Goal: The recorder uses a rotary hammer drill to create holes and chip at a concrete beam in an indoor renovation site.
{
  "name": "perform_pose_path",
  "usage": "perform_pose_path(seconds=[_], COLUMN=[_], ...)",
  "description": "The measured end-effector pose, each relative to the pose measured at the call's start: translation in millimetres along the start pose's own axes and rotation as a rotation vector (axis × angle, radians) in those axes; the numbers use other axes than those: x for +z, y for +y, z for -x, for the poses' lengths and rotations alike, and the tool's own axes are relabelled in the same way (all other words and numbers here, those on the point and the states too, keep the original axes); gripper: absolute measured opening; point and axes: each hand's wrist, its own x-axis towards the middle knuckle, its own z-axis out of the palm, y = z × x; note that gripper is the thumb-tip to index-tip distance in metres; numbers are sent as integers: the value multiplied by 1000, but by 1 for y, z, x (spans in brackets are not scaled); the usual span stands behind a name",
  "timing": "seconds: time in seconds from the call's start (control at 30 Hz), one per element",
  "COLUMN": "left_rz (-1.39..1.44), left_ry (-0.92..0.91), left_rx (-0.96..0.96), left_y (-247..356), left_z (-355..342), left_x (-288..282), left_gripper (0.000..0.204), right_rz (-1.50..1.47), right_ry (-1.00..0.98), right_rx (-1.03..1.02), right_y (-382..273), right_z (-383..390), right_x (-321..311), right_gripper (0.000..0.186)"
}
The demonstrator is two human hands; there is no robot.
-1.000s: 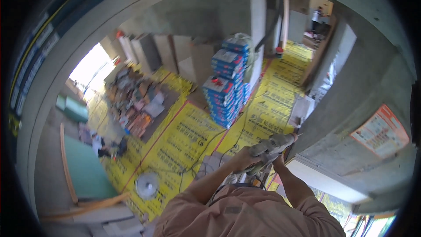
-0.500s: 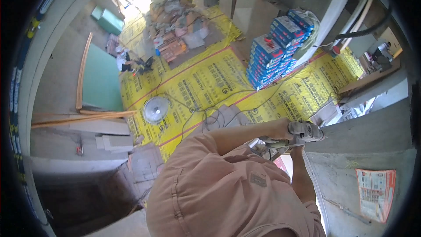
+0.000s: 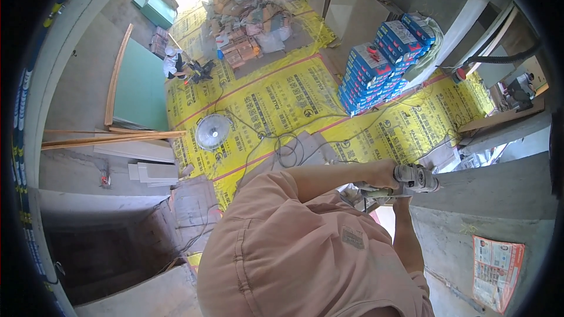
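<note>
The left hand (image 3: 385, 174) was clenched around the rear body of a grey angle grinder (image 3: 411, 179), fingers wrapped over the housing. The grinder's head projected to the right of the fist and lay against the top edge of a grey concrete wall (image 3: 493, 188). The tool therefore sat directly in the grip, with its working end just past the knuckles and touching or nearly touching the wall; the exact contact could not be resolved.

The left forearm extended from the shoulder of the salmon-pink shirt (image 3: 294, 252) across to the right, nearly level in the view. The right forearm (image 3: 405, 235) rose from below, roughly upright, toward the underside of the grinder. The right hand itself was hidden behind the tool and the left hand, so whether it was closed on anything could not be told.

Farther out, a yellow printed floor sheet (image 3: 276, 100) covered the floor below. A stack of blue boxes (image 3: 382, 61) stood on it, well apart from the hands. A round fan (image 3: 212, 131) lay on the sheet's left edge, with loose cables (image 3: 282, 141) running between it and the person. A pile of debris (image 3: 247, 23) lay at the far end, and a green board (image 3: 141, 88) lay left of the sheet.
</note>
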Motion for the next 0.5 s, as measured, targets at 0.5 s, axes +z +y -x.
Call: perform_pose_path(seconds=[0.5], left_rz=[47], left_ry=[14], left_rx=[-67], left_y=[13], left_z=[3], left_x=[-3], left_gripper=[22], right_rz=[-42], right_ry=[-40], right_rx=[-27], right_y=[12], right_z=[-11], right_x=[-14], right_gripper=[57])
